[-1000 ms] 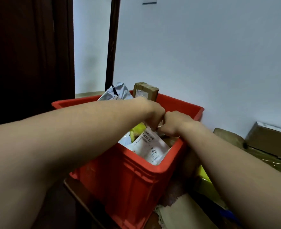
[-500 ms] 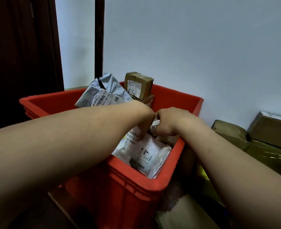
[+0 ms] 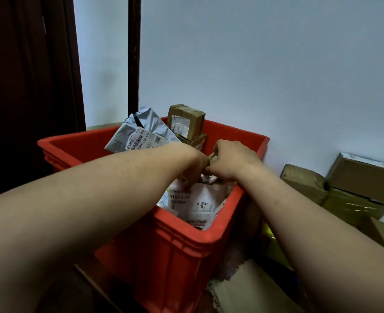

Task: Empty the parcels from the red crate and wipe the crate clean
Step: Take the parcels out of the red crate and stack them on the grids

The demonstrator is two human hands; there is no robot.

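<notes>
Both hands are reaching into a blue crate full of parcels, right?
No, the crate is red, not blue; the head view shows it. The left hand and right hand do reach into it, among the parcels.

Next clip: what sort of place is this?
Probably an indoor storage corner by a doorway: a red crate of labelled parcels, cardboard boxes stacked against a plain wall.

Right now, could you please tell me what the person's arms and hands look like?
The left forearm and right forearm are bare, with no sleeves in view. The left hand and right hand wear no gloves, and no watch, ring or bracelet shows.
</notes>
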